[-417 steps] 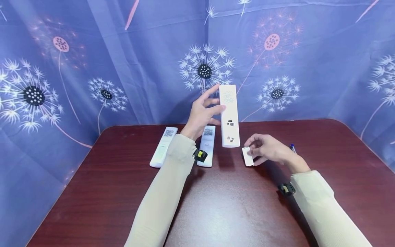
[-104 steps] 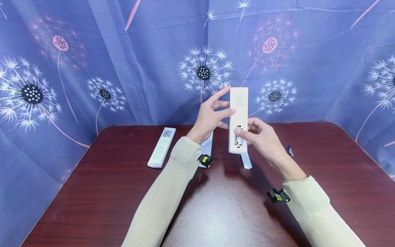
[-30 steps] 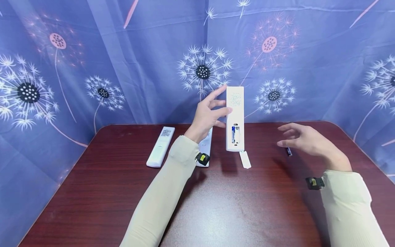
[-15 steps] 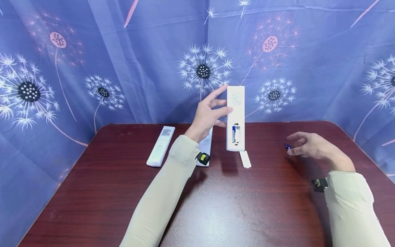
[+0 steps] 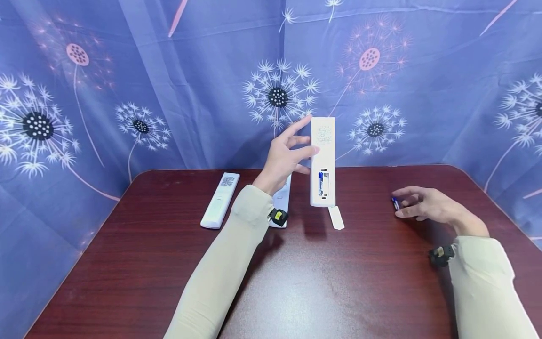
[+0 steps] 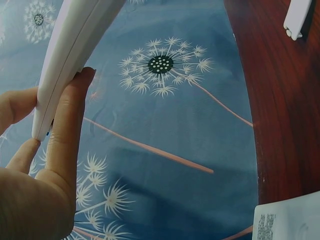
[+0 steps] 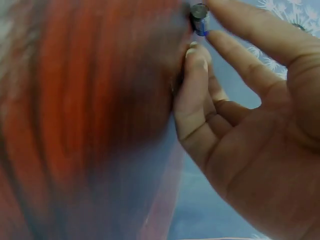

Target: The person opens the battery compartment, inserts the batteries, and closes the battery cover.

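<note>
My left hand (image 5: 282, 157) pinches a white remote control (image 5: 323, 155) upright above the table, thumb on its back and fingers along its left edge. The battery compartment near its lower end is uncovered, and a blue battery (image 5: 320, 184) lies in the left side of it. In the left wrist view the same remote control (image 6: 67, 60) appears edge-on between thumb and fingers. At the right, my right hand (image 5: 432, 207) pinches another small blue battery (image 5: 395, 204) between thumb and forefinger. Its end shows in the right wrist view as a battery (image 7: 200, 19) at the fingertips.
A white battery cover (image 5: 336, 218) lies on the dark red table (image 5: 360, 282) below the held remote. Two more white remotes lie to the left: one remote (image 5: 220, 201) in full view, another remote (image 5: 281, 200) partly behind my left wrist. A blue patterned cloth (image 5: 203, 94) hangs behind.
My right hand has left the held remote, reached right and closed finger and thumb on the loose battery. The left hand still holds the remote, whose compartment earlier showed no blue battery.
</note>
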`<state>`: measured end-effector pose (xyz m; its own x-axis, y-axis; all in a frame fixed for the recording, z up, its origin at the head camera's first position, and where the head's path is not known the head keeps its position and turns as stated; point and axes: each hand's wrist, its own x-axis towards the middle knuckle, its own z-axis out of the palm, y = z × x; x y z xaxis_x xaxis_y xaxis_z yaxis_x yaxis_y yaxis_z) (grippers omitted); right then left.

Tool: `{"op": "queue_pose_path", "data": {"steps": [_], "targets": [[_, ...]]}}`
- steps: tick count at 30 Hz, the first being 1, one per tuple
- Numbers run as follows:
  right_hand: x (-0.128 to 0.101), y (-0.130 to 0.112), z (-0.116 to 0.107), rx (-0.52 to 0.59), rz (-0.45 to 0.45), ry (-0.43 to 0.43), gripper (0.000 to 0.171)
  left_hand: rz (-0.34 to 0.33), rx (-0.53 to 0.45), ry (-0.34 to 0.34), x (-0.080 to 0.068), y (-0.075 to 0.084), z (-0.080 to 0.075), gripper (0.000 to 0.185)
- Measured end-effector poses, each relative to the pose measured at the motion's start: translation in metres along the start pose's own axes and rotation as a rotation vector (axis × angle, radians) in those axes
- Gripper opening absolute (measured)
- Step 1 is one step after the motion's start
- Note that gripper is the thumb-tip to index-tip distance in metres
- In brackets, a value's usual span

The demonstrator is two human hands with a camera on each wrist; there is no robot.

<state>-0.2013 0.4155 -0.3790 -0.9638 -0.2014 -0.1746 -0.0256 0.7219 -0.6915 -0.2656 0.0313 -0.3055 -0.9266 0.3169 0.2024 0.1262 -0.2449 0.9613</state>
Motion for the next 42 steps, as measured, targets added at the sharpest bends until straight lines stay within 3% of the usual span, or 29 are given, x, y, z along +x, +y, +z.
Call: {"op": "queue_pose_path", "data": {"steps": [7,22,26,31,37,42], "targets": [[0.002,0.007,0.001,-0.059,0.008,0.030,0.064,0.010,-0.008,0.003,0.000,-0.001,-0.001,0.070],[0.004,0.007,0.003,-0.003,0.022,0.038,0.056,0.016,-0.002,0.005,-0.001,-0.001,-0.002,0.071],[0.002,0.012,0.003,0.155,-0.006,0.036,0.048,0.003,0.007,0.009,-0.001,-0.001,-0.002,0.071],[0.002,0.024,0.002,0.498,-0.078,0.013,0.036,-0.001,0.005,0.006,-0.001,-0.001,-0.001,0.070],[0.003,0.035,0.004,0.952,-0.215,-0.143,0.047,0.007,-0.011,0.006,0.000,-0.001,-0.001,0.070],[0.003,0.038,0.004,1.082,-0.279,-0.211,0.045,0.008,-0.001,0.004,0.000,-0.001,-0.001,0.070]]}}
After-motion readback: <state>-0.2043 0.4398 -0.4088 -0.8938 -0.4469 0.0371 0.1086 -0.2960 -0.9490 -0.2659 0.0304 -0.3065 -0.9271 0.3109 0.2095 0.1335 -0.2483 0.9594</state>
